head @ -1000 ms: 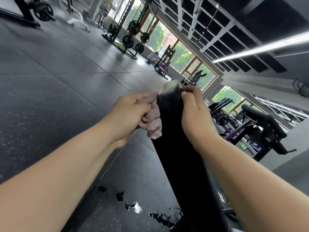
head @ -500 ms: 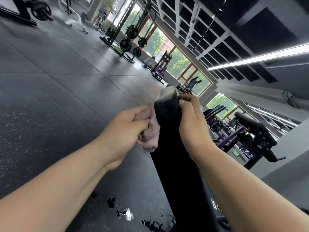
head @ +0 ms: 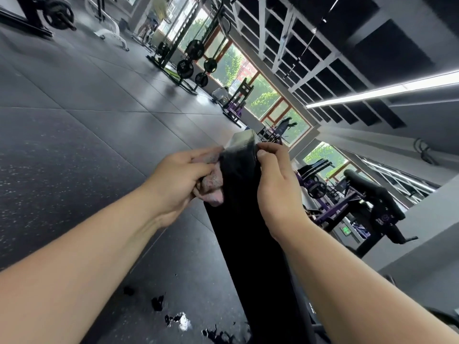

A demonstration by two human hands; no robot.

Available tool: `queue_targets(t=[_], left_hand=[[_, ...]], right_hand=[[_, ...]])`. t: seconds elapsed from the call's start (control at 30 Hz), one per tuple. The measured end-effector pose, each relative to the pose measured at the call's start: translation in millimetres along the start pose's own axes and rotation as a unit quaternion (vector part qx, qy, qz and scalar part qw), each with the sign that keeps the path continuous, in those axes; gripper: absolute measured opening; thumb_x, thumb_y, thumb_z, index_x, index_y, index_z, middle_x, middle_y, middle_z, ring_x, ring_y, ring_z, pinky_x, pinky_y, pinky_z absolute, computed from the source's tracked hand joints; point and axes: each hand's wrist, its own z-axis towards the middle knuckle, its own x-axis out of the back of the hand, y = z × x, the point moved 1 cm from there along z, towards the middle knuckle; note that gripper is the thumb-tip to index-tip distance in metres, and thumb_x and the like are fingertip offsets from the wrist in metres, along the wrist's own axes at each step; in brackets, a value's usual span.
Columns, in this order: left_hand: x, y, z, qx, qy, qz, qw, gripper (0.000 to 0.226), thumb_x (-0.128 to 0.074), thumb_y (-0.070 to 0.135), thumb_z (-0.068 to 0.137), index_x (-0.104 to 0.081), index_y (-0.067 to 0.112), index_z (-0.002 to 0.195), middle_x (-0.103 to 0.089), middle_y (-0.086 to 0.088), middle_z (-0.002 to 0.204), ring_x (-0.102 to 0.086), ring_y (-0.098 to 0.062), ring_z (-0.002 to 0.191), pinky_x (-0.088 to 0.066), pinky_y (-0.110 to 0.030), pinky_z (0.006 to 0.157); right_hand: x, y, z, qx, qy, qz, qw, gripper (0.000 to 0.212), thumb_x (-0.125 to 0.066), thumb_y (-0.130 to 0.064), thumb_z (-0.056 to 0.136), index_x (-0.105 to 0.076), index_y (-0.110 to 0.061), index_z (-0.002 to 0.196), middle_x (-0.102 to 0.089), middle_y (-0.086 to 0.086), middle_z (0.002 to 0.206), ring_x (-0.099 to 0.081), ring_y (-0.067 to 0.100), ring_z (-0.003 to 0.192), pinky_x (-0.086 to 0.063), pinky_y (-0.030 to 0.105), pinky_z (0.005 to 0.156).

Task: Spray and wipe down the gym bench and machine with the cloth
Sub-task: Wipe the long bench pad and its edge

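A long black padded bench (head: pixel 250 234) runs from the bottom of the head view up to its glossy far end near the middle. My left hand (head: pixel 178 180) grips a bunched pinkish cloth (head: pixel 213 187) and holds it against the left edge of the pad near that far end. On the other side, my right hand (head: pixel 278 184) grips the pad's right edge, thumb on top. No spray bottle is in view.
Wet dark splashes (head: pixel 178 319) lie on the rubber floor left of the bench. A black and purple machine (head: pixel 372 209) stands to the right. Weight-plate racks (head: pixel 193 63) and other machines line the windows far behind.
My left hand has slid the cloth up and down along the pad's left edge near the far end. My right hand has kept its grip on the right edge.
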Motion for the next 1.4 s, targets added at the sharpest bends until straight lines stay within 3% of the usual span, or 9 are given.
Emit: queue_targets(t=[0.1, 0.2, 0.3, 0.43, 0.67, 0.9, 1.13, 1.3, 1.4], left_hand=[[6.8, 4.5, -36.1, -0.039, -0.013, 0.003, 0.999, 0.037, -0.048, -0.012, 0.090, -0.070, 0.008, 0.112, -0.074, -0.011, 0.100, -0.070, -0.024, 0.085, -0.059, -0.027, 0.064], [4.4, 13.0, -50.5, -0.156, 0.050, 0.110, 0.980, 0.046, -0.051, -0.007, 0.094, -0.069, 0.033, 0.106, -0.074, 0.017, 0.097, -0.068, 0.006, 0.086, -0.052, -0.010, 0.071], [-10.7, 29.4, -46.8, -0.282, 0.050, 0.307, 0.908, 0.046, -0.053, 0.002, 0.095, -0.063, 0.041, 0.117, -0.065, 0.025, 0.115, -0.055, 0.019, 0.101, -0.038, 0.003, 0.086], [-33.2, 24.1, -27.4, -0.427, -0.023, 0.498, 0.754, 0.044, -0.051, 0.003, 0.087, -0.063, 0.007, 0.128, -0.063, -0.011, 0.129, -0.043, -0.011, 0.117, -0.019, 0.003, 0.097], [-51.6, 57.1, 40.9, -0.080, -0.046, 0.386, 0.918, 0.037, -0.043, 0.008, 0.089, -0.072, 0.023, 0.105, -0.065, 0.008, 0.082, -0.055, -0.016, 0.066, -0.037, -0.020, 0.050], [-40.3, 47.9, 0.6, -0.165, -0.019, 0.378, 0.911, 0.025, -0.054, 0.020, 0.097, -0.068, 0.038, 0.106, -0.062, 0.031, 0.065, -0.052, 0.005, 0.050, -0.041, -0.012, 0.050], [-35.2, -17.9, -65.0, -0.354, 0.118, 0.493, 0.786, 0.045, -0.059, 0.007, 0.086, -0.065, 0.024, 0.128, -0.048, 0.018, 0.137, -0.044, 0.005, 0.127, -0.024, -0.003, 0.106], [-46.9, -8.7, -40.1, -0.378, 0.147, 0.431, 0.806, 0.050, -0.053, 0.001, 0.089, -0.061, 0.026, 0.132, -0.046, 0.021, 0.135, -0.044, 0.000, 0.131, -0.036, -0.018, 0.109], [-50.2, -26.8, -44.0, -0.401, 0.168, 0.471, 0.768, 0.049, -0.051, 0.004, 0.088, -0.058, 0.017, 0.135, -0.044, 0.010, 0.140, -0.036, -0.002, 0.133, -0.022, -0.010, 0.113]], right_hand=[[-1.2, 1.5, -1.7, -0.015, -0.006, 0.027, 1.000, 0.019, -0.042, -0.035, 0.098, -0.060, -0.042, 0.099, -0.062, -0.018, 0.104, -0.055, 0.009, 0.106, -0.043, 0.032, 0.093], [-0.5, 4.4, -1.2, -0.061, -0.015, 0.086, 0.994, 0.030, -0.042, -0.044, 0.084, -0.069, -0.047, 0.097, -0.068, -0.011, 0.111, -0.060, 0.015, 0.113, -0.046, 0.045, 0.102], [1.0, 9.4, 2.3, -0.075, -0.018, 0.134, 0.988, 0.034, -0.042, -0.039, 0.084, -0.074, -0.046, 0.094, -0.070, -0.007, 0.113, -0.063, 0.019, 0.112, -0.048, 0.050, 0.102], [6.0, 14.9, 6.4, -0.088, -0.026, 0.179, 0.980, 0.036, -0.041, -0.033, 0.095, -0.075, -0.028, 0.108, -0.072, 0.003, 0.111, -0.065, 0.023, 0.112, -0.045, 0.049, 0.107], [9.2, 24.0, 9.4, -0.133, -0.007, 0.302, 0.944, 0.046, -0.040, -0.042, 0.083, -0.073, -0.027, 0.111, -0.073, -0.002, 0.114, -0.064, 0.020, 0.115, -0.044, 0.049, 0.108], [10.2, 26.5, 11.6, -0.134, -0.001, 0.343, 0.930, 0.034, -0.037, -0.036, 0.097, -0.066, -0.022, 0.105, -0.074, -0.001, 0.111, -0.061, 0.022, 0.116, -0.039, 0.048, 0.112], [6.2, 29.7, 12.1, -0.110, 0.014, 0.369, 0.923, 0.037, -0.041, -0.043, 0.076, -0.071, -0.027, 0.088, -0.075, -0.001, 0.103, -0.062, 0.024, 0.115, -0.038, 0.051, 0.112], [9.2, 31.5, 11.7, -0.107, 0.005, 0.377, 0.920, 0.039, -0.039, -0.044, 0.079, -0.070, -0.024, 0.094, -0.075, -0.002, 0.104, -0.062, 0.024, 0.115, -0.038, 0.050, 0.112], [9.0, 31.5, 11.3, -0.105, -0.003, 0.369, 0.923, 0.036, -0.037, -0.036, 0.093, -0.070, -0.022, 0.093, -0.075, -0.001, 0.103, -0.063, 0.023, 0.112, -0.041, 0.050, 0.110]])
